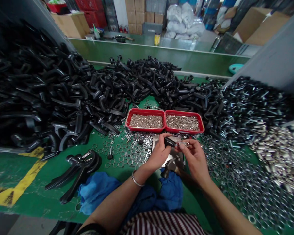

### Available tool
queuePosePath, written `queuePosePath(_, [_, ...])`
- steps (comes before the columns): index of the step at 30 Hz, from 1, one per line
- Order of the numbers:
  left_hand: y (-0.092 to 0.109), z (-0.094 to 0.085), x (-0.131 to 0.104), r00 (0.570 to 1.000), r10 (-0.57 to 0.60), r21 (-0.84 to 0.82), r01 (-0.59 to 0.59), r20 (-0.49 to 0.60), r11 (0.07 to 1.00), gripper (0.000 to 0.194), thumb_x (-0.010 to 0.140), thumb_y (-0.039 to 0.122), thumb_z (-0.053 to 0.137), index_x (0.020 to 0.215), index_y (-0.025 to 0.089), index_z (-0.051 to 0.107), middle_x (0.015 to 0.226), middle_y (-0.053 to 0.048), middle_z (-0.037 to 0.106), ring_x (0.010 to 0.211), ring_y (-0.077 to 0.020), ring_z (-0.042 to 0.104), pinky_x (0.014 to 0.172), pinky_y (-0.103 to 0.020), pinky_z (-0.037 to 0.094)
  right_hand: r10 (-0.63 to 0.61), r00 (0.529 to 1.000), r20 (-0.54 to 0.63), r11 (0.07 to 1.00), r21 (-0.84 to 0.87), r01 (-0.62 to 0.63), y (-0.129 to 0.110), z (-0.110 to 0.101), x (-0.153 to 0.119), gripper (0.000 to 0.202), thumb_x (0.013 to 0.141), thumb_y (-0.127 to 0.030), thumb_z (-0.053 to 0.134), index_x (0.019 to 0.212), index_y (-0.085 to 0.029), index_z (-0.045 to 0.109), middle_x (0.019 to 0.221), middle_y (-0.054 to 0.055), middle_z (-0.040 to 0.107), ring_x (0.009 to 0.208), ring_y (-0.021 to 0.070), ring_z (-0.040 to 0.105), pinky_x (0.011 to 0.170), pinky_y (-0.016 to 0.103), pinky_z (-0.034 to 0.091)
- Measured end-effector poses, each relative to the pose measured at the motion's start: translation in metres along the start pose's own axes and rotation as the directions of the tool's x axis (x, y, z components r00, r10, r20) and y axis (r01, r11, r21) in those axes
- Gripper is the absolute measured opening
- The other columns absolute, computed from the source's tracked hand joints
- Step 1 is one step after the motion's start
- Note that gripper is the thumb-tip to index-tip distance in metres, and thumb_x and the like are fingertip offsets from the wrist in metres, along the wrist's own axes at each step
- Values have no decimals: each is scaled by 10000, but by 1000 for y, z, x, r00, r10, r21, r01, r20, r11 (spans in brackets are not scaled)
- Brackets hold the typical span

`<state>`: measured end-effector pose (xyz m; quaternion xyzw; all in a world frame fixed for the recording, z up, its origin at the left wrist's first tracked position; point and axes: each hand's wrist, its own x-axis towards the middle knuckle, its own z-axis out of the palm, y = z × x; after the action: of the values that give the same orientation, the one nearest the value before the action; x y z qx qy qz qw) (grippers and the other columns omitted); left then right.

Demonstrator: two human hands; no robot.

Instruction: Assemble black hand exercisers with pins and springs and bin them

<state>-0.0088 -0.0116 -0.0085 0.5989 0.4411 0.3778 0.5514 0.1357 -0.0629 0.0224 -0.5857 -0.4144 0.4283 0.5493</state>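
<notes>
On the near side of two red trays (145,129), the fingers (187,151) of the right hand (197,163) pinched one coiled spring (183,144) at the end of one black part (170,142), itself pinched by the left hand (158,153). Both forearms (117,202) angled inward toward the trays, above one hammer (171,165).

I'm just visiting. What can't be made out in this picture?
All in the head view:
Black part: one end is hidden by the left hand.
Metal plate: partly covered by that hand and the hammer.
Blue cloth: partly hidden by the left forearm.
Small metal pieces in the left red tray: too small to tell their exact shape.
Black pile: cut off by the left edge.
</notes>
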Motion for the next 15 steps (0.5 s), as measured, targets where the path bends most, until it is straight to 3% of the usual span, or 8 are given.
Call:
queuePosePath(2, [2,0,-1,999,-39,-5,39,28,999,435,820,146,496,1247,217,445,1042,-45,584,851,-172,564,760,-301,464,-36,999,-14,997,-71,35,3,0,1,248,870,-406,679,1032,-234,601,972,31,676,863,189,641,826,341,514])
queuePosePath(4, [7,-2,-2,983,-65,-44,74,174,996,400,782,142,529,1173,217,486,917,-16,587,733,-148,545,655,-268,443,-63,998,16,991,-120,65,4,-4,6,240,859,-408,686,1007,-228,626,962,26,668,883,191,617,835,329,494])
queuePosePath(7, [16,-7,-6,856,-95,-227,239,507,944,378,783,196,590,1147,233,494,821,9,588,566,-100,480,522,-227,376,-51,995,91,994,-96,59,2,-12,16,214,846,-403,701,944,-228,628,906,5,640,839,175,596,783,302,486])
queuePosePath(9, [21,-7,-8,778,-96,-366,395,621,843,357,841,308,599,1163,233,466,817,-1,613,499,-75,449,467,-205,336,2,987,158,999,-48,6,-1,-15,20,207,863,-415,679,927,-231,606,870,-6,621,774,161,586,718,290,487])
queuePosePath(10, [22,-5,-9,768,-103,-415,447,632,792,335,860,363,598,1134,225,464,801,-6,621,473,-65,435,442,-190,311,29,979,203,999,-45,-20,-1,-18,21,210,881,-427,655,934,-232,597,866,-5,619,754,160,583,697,292,489])
queuePosePath(11, [22,-4,-9,785,-121,-458,471,608,754,311,866,403,599,1078,217,467,766,-2,620,442,-54,412,417,-176,280,46,968,245,997,-69,-30,-1,-22,22,217,897,-438,629,953,-232,592,876,2,621,750,164,584,691,300,492])
queuePosePath(13, [21,-1,-6,872,-167,-559,430,460,709,273,866,420,606,956,211,455,689,21,600,389,-34,354,384,-157,224,23,963,267,972,-231,41,4,-37,21,235,911,-448,602,987,-226,593,911,26,626,782,183,586,728,332,496])
queuePosePath(15, [20,-2,0,959,-167,-675,280,229,683,246,868,393,608,913,207,454,688,23,604,397,-29,359,395,-153,250,-105,978,182,839,-511,185,15,-61,19,233,911,-439,599,976,-215,604,946,60,620,864,220,577,817,383,481])
